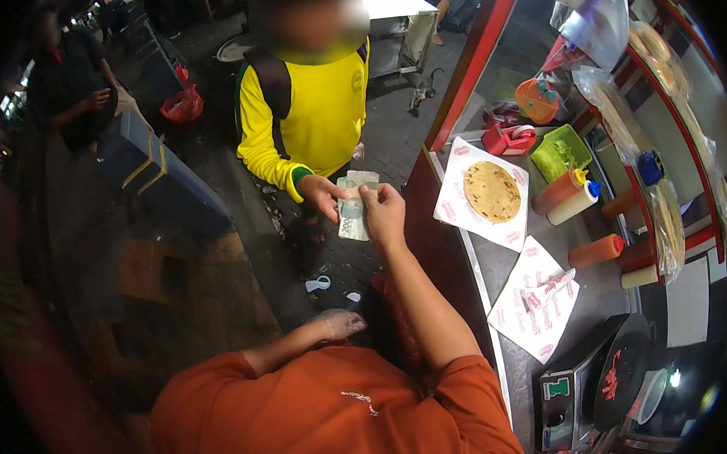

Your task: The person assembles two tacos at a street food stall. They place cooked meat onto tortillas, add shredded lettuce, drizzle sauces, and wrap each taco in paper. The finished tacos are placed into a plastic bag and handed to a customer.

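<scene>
My right hand [385,215] is stretched out over the walkway, its thumb and fingers pinching some banknotes [354,226]. The hand of another person [321,195], in a yellow long-sleeved top, touches the same notes from the left. Low in front of my body is my left hand [340,326], covered by a clear plastic glove; its fingers are blurred under the film. On the counter to my right, a round flat browned bread [492,192] lies on printed white paper [460,213]. Nearer, a rolled paper wrap [547,291] rests on a second printed sheet [531,322].
Sauce bottles [577,203] and a green basket [562,153] of leaves stand on the counter. Close by at right is a black round griddle [621,372] with red bits. A red-framed glass case [471,64] rises beyond. Dark boxes [165,175] stand at left.
</scene>
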Demonstrator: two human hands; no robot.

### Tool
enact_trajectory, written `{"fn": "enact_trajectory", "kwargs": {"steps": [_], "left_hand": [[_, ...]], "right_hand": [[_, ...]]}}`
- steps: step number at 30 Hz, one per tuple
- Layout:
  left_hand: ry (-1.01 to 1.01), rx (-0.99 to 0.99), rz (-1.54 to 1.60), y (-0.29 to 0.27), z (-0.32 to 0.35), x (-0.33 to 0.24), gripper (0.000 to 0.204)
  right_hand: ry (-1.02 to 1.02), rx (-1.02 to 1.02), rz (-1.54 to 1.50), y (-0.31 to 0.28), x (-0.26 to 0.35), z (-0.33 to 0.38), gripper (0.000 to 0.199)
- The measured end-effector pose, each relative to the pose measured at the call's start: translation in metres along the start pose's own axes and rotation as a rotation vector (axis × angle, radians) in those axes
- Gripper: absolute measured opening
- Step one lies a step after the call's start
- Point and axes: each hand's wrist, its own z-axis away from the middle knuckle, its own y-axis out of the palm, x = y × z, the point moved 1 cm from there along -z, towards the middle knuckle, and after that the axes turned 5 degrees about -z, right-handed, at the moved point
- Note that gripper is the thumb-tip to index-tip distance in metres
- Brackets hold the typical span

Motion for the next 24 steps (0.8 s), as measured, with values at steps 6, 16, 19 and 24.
{"fn": "enact_trajectory", "kwargs": {"steps": [6,16,19,24], "left_hand": [[0.568,-0.110,-0.263,-0.009,-0.068,-0.072,0.047],[0.709,0.748,0.023,0.025,-0.060,-0.109,0.033],[0.646,0.964,0.005,0.037,-0.058,-0.134,0.038],[0.490,0.967,-0.458,0.073,-0.070,-0.166,0.038]], "right_hand": [[0.133,0.106,-0.036,0.023,0.002,0.008,0.021],[0.041,0.453,0.047,-0.159,0.034,0.282,0.034],[0.241,0.113,-0.005,-0.199,0.020,0.412,0.045],[0.510,-0.568,0.459,-0.211,-0.042,0.524,0.035]]}}
